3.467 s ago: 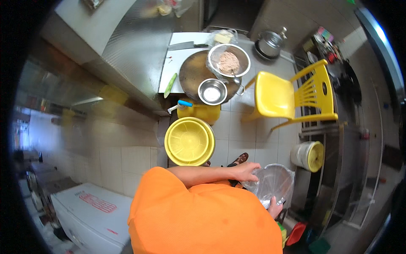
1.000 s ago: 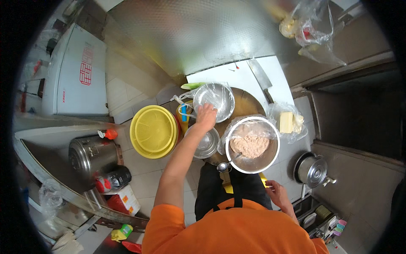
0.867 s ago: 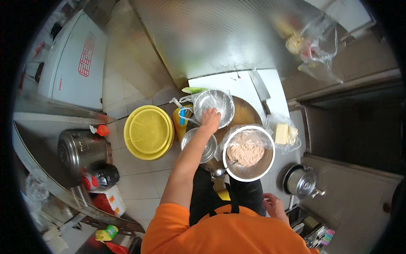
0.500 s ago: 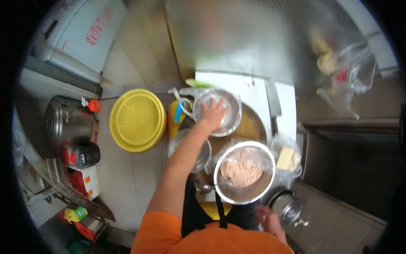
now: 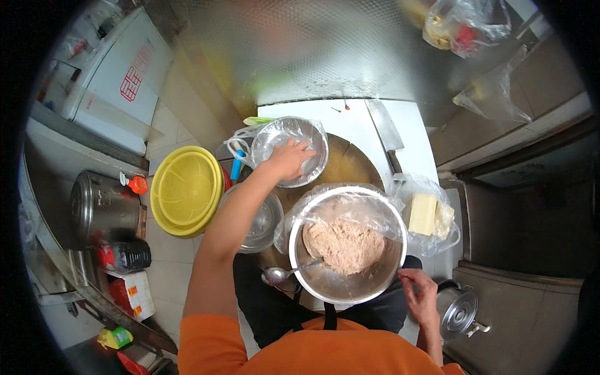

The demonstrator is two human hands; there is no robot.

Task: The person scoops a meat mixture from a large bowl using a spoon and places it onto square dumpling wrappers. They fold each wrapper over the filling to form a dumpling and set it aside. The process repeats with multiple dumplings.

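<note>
Head view, looking down: the left hand (image 5: 289, 160) lies fingers spread, clasping nothing, over a plastic-lined steel bowl (image 5: 281, 134), round with no long axis, ahead and left on a round board (image 5: 350, 164). Well apart, the right hand (image 5: 420, 292) is by the right rim of a nearer, larger mince bowl (image 5: 340, 294); whether it grips is unclear.

A textured metal panel (image 5: 300, 56) spans the top of the view, catching soft, diffuse light and blurred reflections. Pale square tiles with thin grout lines cover the floor (image 5: 169, 281). At upper left stands a white appliance (image 5: 125, 81) with red markings. A grey metal frame (image 5: 53, 250) bends along the left edge. On the right, grey-brown tiled wall (image 5: 550, 75) adjoins a dark recess (image 5: 531, 212) edged by a pale ledge (image 5: 525, 147).
</note>
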